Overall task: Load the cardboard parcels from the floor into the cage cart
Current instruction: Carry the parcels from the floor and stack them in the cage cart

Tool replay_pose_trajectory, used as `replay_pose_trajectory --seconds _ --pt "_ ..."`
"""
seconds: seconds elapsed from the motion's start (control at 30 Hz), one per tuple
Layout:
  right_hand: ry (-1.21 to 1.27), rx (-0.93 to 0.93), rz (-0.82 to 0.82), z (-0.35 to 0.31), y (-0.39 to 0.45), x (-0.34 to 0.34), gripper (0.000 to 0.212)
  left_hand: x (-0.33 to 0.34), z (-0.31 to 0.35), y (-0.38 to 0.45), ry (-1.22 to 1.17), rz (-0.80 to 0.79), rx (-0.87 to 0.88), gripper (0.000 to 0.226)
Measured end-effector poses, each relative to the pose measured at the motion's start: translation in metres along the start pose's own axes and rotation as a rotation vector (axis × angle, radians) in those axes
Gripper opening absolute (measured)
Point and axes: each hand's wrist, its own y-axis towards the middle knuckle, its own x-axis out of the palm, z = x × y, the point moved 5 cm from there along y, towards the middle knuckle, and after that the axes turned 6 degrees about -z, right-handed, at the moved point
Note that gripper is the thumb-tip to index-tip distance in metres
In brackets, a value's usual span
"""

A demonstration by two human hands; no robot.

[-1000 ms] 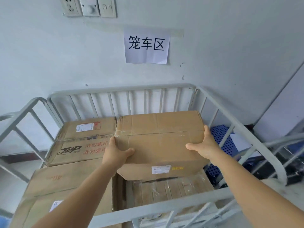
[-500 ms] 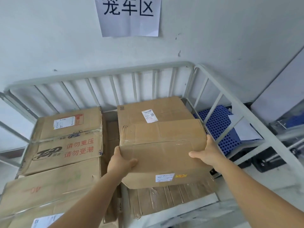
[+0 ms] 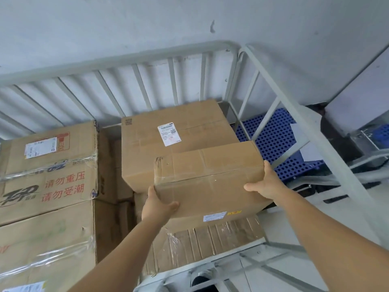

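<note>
I hold a plain brown cardboard parcel inside the grey cage cart, above a taped flat parcel. My left hand grips its near left corner, thumb over the front face. My right hand grips its right side. Behind it sits a labelled parcel at the back of the cart. Two stacked parcels fill the cart's left: one with red print and a film-wrapped one.
The cart's right rail runs diagonally beside my right hand. Beyond it lie a blue perforated pallet with a white sheet and grey metal frames on the floor. A white wall backs the cart.
The parcel has gone down and forward into the cart with both hands on it. My view has tilted down; the wall sign has left the frame.
</note>
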Motion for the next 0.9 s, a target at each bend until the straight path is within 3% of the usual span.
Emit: replay_pose_trajectory --seconds 0.4,0.67,0.9 --pt "-0.047 0.027 -0.020 0.013 0.043 -0.012 0.118 0.036 -0.002 0.011 -0.077 0.011 -0.081 0.098" --pt "-0.173 0.041 0.003 0.021 0.034 -0.006 0.117 0.042 0.000 0.001 0.084 -0.009 -0.086 0.101" --pt "-0.444 0.039 0.106 0.012 0.005 0.004 0.106 0.037 0.014 -0.011 0.285 -0.048 -0.015 0.105"
